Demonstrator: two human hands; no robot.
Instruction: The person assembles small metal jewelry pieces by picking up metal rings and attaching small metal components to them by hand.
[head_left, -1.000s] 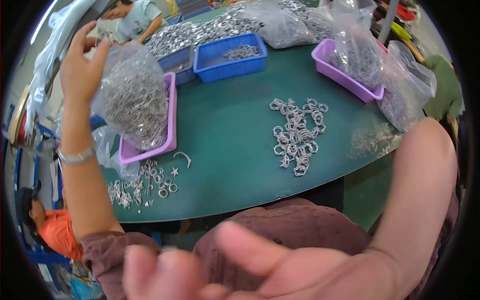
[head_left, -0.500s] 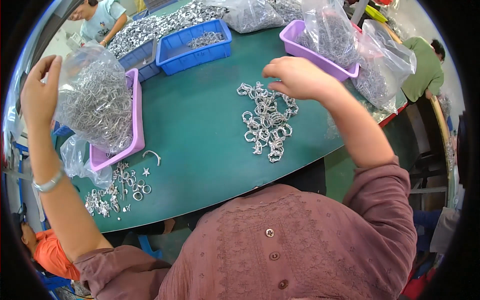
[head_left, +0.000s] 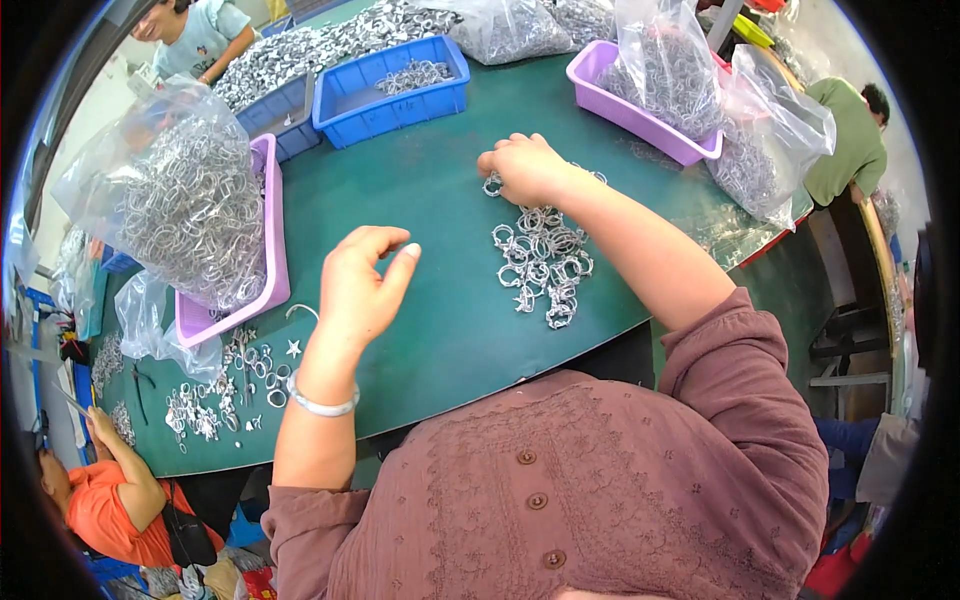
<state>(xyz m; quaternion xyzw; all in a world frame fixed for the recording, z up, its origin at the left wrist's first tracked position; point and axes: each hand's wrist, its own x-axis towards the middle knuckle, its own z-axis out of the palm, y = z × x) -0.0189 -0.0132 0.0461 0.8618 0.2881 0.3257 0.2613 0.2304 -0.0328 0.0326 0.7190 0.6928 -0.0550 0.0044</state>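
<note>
My right hand [head_left: 532, 172] is at the far left end of a pile of silver rings [head_left: 545, 255] on the green table. Its fingers are curled together, with one ring [head_left: 492, 185] just below the fingertips; whether they grip it is hidden. My left hand [head_left: 362, 288] hovers over the table left of the pile. It is empty, its thumb held away from the fingers. Left of it, a clear plastic bag of silver rings [head_left: 190, 210] rests in a lilac tray [head_left: 272, 240].
Loose rings and small charms [head_left: 210, 405] lie near left, by pliers [head_left: 142, 390]. A blue bin [head_left: 390, 120] stands at the back, a second lilac tray [head_left: 640, 130] with a bag at back right. Other people are at far left, near left [head_left: 130, 510] and right [head_left: 845, 140].
My left hand has moved right, away from the bag, to over the middle of the table. My right hand has shifted left across the ring pile and its fingers have closed in.
</note>
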